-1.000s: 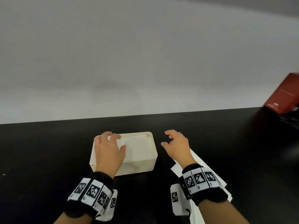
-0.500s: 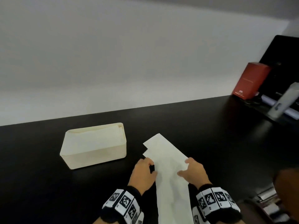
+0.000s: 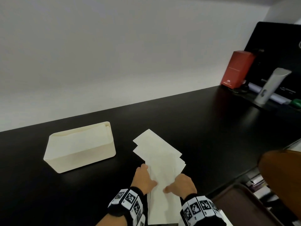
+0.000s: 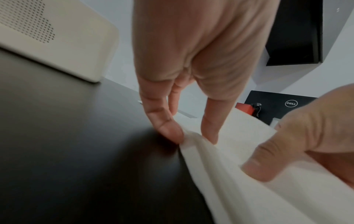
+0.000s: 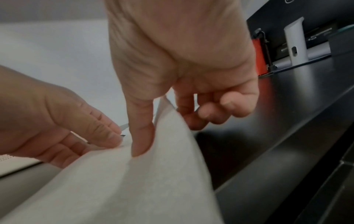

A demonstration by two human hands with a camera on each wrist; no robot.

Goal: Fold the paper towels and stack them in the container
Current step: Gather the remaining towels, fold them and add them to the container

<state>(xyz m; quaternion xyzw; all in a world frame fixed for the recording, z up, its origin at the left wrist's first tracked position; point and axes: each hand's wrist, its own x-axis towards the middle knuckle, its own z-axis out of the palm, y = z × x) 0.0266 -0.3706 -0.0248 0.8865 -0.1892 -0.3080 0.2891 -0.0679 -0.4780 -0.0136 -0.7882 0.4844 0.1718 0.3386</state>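
Note:
A cream container [image 3: 79,158] stands on the black table, with folded white towels [image 3: 84,137] stacked inside. To its right lies a loose pile of white paper towels [image 3: 158,152]. My left hand [image 3: 144,175] pinches the left edge of the top towel [image 4: 239,174], fingers under it and thumb on top. My right hand [image 3: 180,183] grips the towel's right edge [image 5: 172,151], which is raised, with the index finger on top and the other fingers behind it. The container's perforated wall [image 4: 57,37] shows past my left hand [image 4: 210,144].
A red box [image 3: 236,69], a dark monitor [image 3: 276,54] and its silver stand [image 3: 268,85] sit at the far right of the black table [image 3: 195,121]. The table's front edge runs close on the right, with a brown rounded object [image 3: 280,173] beyond it.
Both hands left the container and moved right to the loose towels. They now hold the top towel's two side edges, and the right edge has lifted off the pile.

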